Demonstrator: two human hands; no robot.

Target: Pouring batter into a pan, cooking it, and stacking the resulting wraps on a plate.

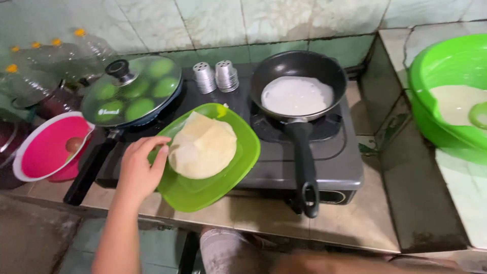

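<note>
My left hand (138, 167) rests on the left edge of a green square plate (238, 162), its fingertips touching a stack of pale thin crepes (203, 146) on the plate. The plate sits on the front of a black two-burner stove (335, 162). On the right burner a black frying pan (304, 66) holds a thin white layer of batter (297, 95); its handle (304, 162) points toward me. My right hand is out of view; only a blurred forearm shows along the bottom edge.
A lidded pan (133, 90) with green round cakes under glass sits on the left burner. Two stacks of small metal cups (215, 76) stand behind the plate. A pink bowl (48, 147) lies left. A green basin of batter (451, 96) sits right. Plastic bottles (45, 61) stand back left.
</note>
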